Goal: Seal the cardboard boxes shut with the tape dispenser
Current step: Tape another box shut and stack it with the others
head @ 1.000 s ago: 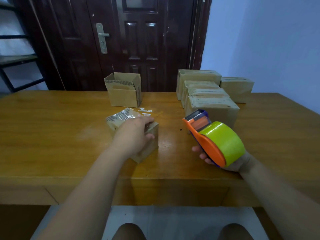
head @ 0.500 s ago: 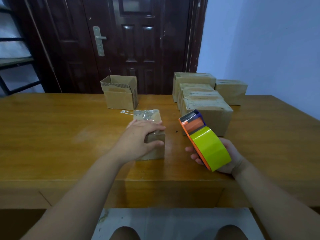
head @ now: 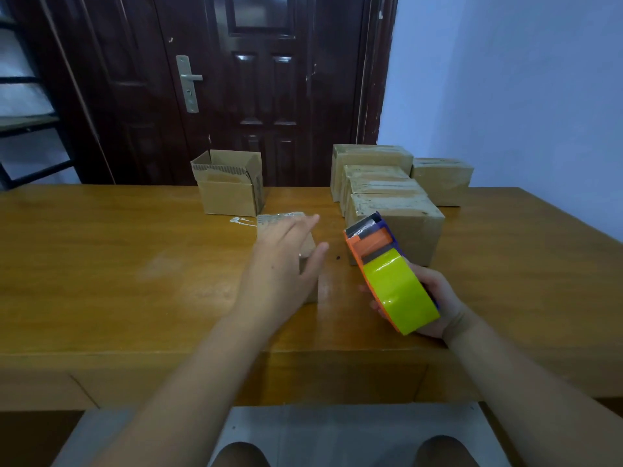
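A small cardboard box [head: 308,246] with clear tape across its top stands in the middle of the wooden table [head: 118,264]. My left hand [head: 283,264] lies over it with fingers straight and spread, and hides most of it. My right hand [head: 435,301] grips the orange tape dispenser [head: 387,274], which carries a yellow-green tape roll, just right of the box and above the table. An open-topped box [head: 231,187] stands at the back centre. Several closed boxes [head: 397,210] are grouped at the back right.
A scrap of clear tape [head: 241,221] lies on the table left of the small box. A dark wooden door [head: 256,89] stands behind the table, a shelf rack [head: 23,123] at the far left, and a pale wall at the right. My knees show below the table's near edge.
The small box has been turned from a slanted position to square with the table and shifted right. My left hand's fingers have straightened over it. The dispenser has stayed close to its place.
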A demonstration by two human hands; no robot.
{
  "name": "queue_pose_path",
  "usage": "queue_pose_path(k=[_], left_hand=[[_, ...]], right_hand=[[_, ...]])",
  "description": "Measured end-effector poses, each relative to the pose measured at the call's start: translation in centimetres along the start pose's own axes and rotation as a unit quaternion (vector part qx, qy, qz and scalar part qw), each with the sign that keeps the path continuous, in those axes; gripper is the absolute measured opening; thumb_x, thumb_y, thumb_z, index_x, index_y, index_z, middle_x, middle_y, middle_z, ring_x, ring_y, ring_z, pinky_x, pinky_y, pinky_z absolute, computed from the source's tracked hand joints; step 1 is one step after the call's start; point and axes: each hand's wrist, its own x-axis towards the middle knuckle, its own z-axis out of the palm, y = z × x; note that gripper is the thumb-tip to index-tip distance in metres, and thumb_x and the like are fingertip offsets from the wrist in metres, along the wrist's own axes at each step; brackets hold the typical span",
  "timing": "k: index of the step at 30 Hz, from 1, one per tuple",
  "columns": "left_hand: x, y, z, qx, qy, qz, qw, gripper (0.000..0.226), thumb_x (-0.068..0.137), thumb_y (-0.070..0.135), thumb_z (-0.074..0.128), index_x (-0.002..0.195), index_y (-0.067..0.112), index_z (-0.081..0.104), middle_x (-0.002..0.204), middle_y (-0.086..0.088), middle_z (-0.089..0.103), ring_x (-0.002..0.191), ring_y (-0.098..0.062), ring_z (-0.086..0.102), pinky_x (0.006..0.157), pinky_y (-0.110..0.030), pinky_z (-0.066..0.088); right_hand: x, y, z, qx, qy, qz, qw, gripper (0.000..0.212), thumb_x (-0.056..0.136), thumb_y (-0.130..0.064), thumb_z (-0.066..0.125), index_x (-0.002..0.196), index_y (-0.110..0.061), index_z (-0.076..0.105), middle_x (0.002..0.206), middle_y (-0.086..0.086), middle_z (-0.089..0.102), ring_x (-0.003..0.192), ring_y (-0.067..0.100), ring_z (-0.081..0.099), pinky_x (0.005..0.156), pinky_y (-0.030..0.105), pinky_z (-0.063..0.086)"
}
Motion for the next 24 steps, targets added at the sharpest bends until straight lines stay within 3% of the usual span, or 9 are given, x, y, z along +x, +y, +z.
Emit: queue_pose_path(k=[3, 6, 9, 13, 16, 18, 19, 21, 24], left_hand=[[-0.5, 3.8, 0.2, -0.161, 0.009, -0.106, 0.981, 0.018, 0.094, 0.027, 0.054, 0.108, 0.024, 0.065, 0.094, 0.018, 0.059, 0.082, 0.009, 0.054, 0.071, -0.001, 0.039], [-0.3, 5.1, 1.3, -0.221, -0.048, -0.18, 0.957, 0.016, 0.093, 0.041, 0.054, 0.105, 0.032, 0.056, 0.084, 0.021, 0.056, 0.078, 0.01, 0.054, 0.061, -0.002, 0.04], [0.1, 5.2, 2.1, -0.257, -0.051, -0.226, 0.938, 0.04, 0.084, 0.052, 0.061, 0.115, 0.026, 0.059, 0.093, 0.017, 0.06, 0.089, 0.002, 0.058, 0.071, -0.011, 0.045], [0.5, 5.4, 2.8, -0.291, 0.019, -0.257, 0.921, 0.039, 0.082, 0.043, 0.069, 0.114, 0.022, 0.062, 0.101, 0.013, 0.065, 0.094, -0.001, 0.06, 0.081, -0.022, 0.052], [0.4, 5.2, 2.6, -0.288, 0.075, -0.271, 0.915, 0.021, 0.093, 0.026, 0.058, 0.113, 0.023, 0.064, 0.108, 0.013, 0.06, 0.087, 0.017, 0.053, 0.075, -0.006, 0.046], [0.2, 4.9, 2.4, -0.305, 0.085, -0.29, 0.903, 0.023, 0.096, 0.016, 0.05, 0.111, 0.023, 0.066, 0.118, 0.006, 0.056, 0.082, 0.025, 0.048, 0.069, 0.001, 0.041], [0.1, 4.7, 2.3, -0.332, 0.073, -0.3, 0.891, 0.025, 0.097, 0.014, 0.048, 0.112, 0.022, 0.067, 0.12, 0.004, 0.058, 0.085, 0.021, 0.051, 0.074, -0.002, 0.044], [-0.3, 4.8, 1.9, -0.406, 0.05, -0.338, 0.847, 0.028, 0.097, 0.009, 0.048, 0.116, 0.019, 0.065, 0.118, 0.002, 0.062, 0.099, 0.003, 0.057, 0.092, -0.024, 0.05], [-0.4, 4.7, 1.2, -0.507, 0.056, -0.389, 0.767, 0.03, 0.093, -0.004, 0.049, 0.11, 0.018, 0.061, 0.107, -0.002, 0.061, 0.098, -0.012, 0.062, 0.09, -0.033, 0.053]], right_hand=[[-0.3, -0.1, 0.8, -0.042, 0.014, -0.022, 0.999, 0.065, 0.04, -0.044, 0.093, 0.096, -0.015, 0.077, 0.095, 0.012, 0.072, 0.082, 0.025, 0.071, 0.065, 0.035, 0.058], [-0.3, -0.6, 1.2, -0.109, 0.065, -0.077, 0.989, 0.077, 0.041, -0.046, 0.092, 0.107, -0.014, 0.069, 0.103, 0.014, 0.069, 0.092, 0.03, 0.067, 0.078, 0.044, 0.057], [-0.7, -1.7, 2.1, -0.225, 0.089, -0.145, 0.959, 0.052, 0.061, -0.037, 0.083, 0.108, -0.023, 0.066, 0.09, -0.001, 0.073, 0.083, 0.017, 0.069, 0.068, 0.027, 0.055], [-1.5, -2.6, 3.4, -0.377, 0.074, -0.186, 0.904, 0.065, 0.072, -0.039, 0.075, 0.13, -0.041, 0.048, 0.114, -0.013, 0.067, 0.106, 0.004, 0.063, 0.08, 0.018, 0.051], [-2.1, -2.6, 4.0, -0.428, 0.079, -0.209, 0.876, 0.066, 0.074, -0.038, 0.07, 0.133, -0.045, 0.041, 0.122, -0.019, 0.059, 0.109, -0.002, 0.058, 0.083, 0.015, 0.049], [-2.4, -2.7, 4.0, -0.432, 0.086, -0.224, 0.869, 0.066, 0.076, -0.04, 0.073, 0.134, -0.042, 0.042, 0.123, -0.021, 0.059, 0.112, -0.002, 0.057, 0.085, 0.016, 0.049], [-2.6, -2.8, 4.0, -0.433, 0.089, -0.229, 0.867, 0.066, 0.075, -0.038, 0.073, 0.134, -0.041, 0.042, 0.124, -0.021, 0.058, 0.113, 0.0, 0.056, 0.086, 0.017, 0.05], [-2.7, -3.0, 3.9, -0.437, 0.091, -0.233, 0.864, 0.067, 0.073, -0.038, 0.074, 0.133, -0.043, 0.043, 0.125, -0.018, 0.058, 0.113, 0.001, 0.056, 0.087, 0.018, 0.05], [-2.8, -3.2, 4.1, -0.469, 0.091, -0.242, 0.845, 0.065, 0.075, -0.039, 0.075, 0.129, -0.046, 0.042, 0.127, -0.016, 0.056, 0.109, -0.004, 0.055, 0.083, 0.013, 0.048]])
